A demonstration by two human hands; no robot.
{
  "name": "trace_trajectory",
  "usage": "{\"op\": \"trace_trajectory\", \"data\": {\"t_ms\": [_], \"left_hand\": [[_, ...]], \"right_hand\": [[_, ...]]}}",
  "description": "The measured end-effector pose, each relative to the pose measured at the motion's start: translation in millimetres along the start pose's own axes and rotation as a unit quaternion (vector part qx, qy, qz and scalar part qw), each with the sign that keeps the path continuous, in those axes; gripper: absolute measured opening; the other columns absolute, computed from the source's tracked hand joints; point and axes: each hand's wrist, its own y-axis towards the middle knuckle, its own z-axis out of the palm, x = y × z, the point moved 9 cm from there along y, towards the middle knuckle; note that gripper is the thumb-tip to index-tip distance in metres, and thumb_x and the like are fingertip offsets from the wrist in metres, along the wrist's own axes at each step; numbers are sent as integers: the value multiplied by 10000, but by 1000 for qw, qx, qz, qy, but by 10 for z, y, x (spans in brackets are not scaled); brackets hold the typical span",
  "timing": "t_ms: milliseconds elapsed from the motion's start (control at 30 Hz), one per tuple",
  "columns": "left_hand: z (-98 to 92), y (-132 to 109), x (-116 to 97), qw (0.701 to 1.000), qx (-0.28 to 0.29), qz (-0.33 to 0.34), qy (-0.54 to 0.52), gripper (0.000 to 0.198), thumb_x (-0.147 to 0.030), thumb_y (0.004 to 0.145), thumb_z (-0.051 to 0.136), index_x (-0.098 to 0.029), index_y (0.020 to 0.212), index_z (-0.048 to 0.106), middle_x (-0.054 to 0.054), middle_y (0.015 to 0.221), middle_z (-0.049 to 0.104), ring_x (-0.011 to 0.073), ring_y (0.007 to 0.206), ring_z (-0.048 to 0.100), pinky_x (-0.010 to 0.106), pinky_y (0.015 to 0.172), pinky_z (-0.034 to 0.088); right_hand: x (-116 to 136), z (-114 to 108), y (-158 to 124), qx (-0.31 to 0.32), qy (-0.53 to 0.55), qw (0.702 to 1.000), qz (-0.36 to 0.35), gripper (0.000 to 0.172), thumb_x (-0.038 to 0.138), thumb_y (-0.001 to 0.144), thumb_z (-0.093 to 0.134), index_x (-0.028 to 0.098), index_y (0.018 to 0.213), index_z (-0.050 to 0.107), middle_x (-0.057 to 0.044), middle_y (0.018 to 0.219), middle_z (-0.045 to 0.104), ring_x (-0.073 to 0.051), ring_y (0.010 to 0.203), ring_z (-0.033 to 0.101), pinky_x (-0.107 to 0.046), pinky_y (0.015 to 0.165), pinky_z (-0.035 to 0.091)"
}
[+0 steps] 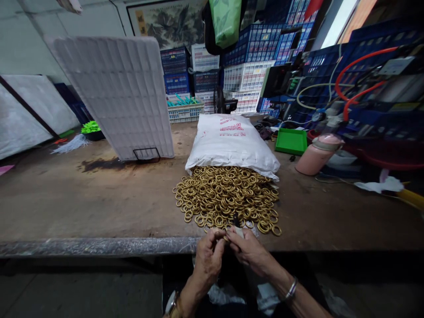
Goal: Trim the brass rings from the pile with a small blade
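A heap of gold-coloured metal rings spills from the open mouth of a white sack onto the brown workbench. Both my hands meet at the bench's front edge, just below the heap. My left hand has its fingers curled and pinches a ring at the fingertips. My right hand is closed round a small dark tool whose tip sticks up toward the heap. A watch sits on my left wrist, a bracelet on the right.
A white ribbed panel leans upright on a wire stand at the back left. A green tray and a pink bottle lie right of the sack. Blue and white crates are stacked behind. Red hoses and machinery stand at right.
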Motion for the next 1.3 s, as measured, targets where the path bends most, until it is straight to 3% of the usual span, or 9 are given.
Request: {"op": "trace_trajectory", "data": {"t_ms": [133, 400, 567, 800, 933, 1067, 1133, 1300], "left_hand": [[-34, -1, 11, 999, -20, 6, 27, 161, -249, 805, 467, -170, 834, 604, 20, 752, 625, 141, 703, 550, 246, 689, 427], [-92, 13, 284, 982, -67, -142, -107, 235, -384, 747, 533, -153, 707, 538, -36, 562, 482, 81, 506, 428, 187, 509, 364], [-58, -13, 338, 972, -59, -181, -141, 251, -401, 739, 544, -153, 707, 512, -63, 533, 429, 46, 435, 329, 168, 452, 294], [-15, -28, 336, 966, -45, -196, -164, 257, -408, 745, 533, -155, 712, 499, -67, 531, 420, 44, 429, 300, 169, 439, 257], [-48, -1, 296, 973, -45, -172, -146, 227, -372, 729, 555, -152, 697, 511, -57, 546, 427, 63, 481, 360, 178, 480, 303], [-58, 14, 288, 978, -40, -154, -138, 220, -363, 727, 554, -150, 689, 516, -44, 566, 439, 75, 510, 377, 188, 502, 325], [-61, 16, 298, 977, -45, -154, -140, 237, -379, 722, 558, -151, 675, 513, -41, 565, 442, 78, 513, 382, 190, 505, 328], [-24, 10, 324, 971, -40, -172, -159, 317, -458, 714, 550, -153, 642, 504, -29, 551, 475, 80, 499, 405, 196, 501, 335]], "right_hand": [[40, -3, -6, -11, -12, 1000, -13, 318, 461, 695, 519, 216, 625, 330, 135, 421, 251, -13, 313, 149, -151, 292, 128], [103, -36, -6, -50, -59, 996, -42, 235, 421, 709, 500, 195, 691, 435, 117, 439, 302, -24, 344, 195, -158, 324, 153], [52, -91, 84, -63, -114, 989, -76, 208, 380, 750, 451, 187, 671, 453, 99, 455, 342, -34, 359, 240, -174, 353, 202], [161, -107, 103, -71, -183, 971, -139, 237, 376, 766, 422, 185, 629, 455, 71, 480, 384, -72, 441, 344, -199, 443, 301], [336, -117, 34, -98, -276, 939, -179, 257, 389, 777, 413, 181, 657, 504, 32, 569, 486, -103, 544, 435, -219, 533, 354], [364, -47, -1, -82, -346, 910, -212, 232, 369, 785, 419, 187, 706, 538, 15, 646, 542, -115, 606, 465, -228, 588, 368], [334, -34, -2, -80, -338, 914, -208, 218, 352, 784, 415, 187, 696, 525, 22, 628, 523, -111, 594, 453, -224, 578, 363], [272, -84, 20, -102, -227, 957, -151, 235, 372, 760, 409, 193, 612, 443, 56, 521, 413, -90, 491, 379, -214, 494, 332]]}}
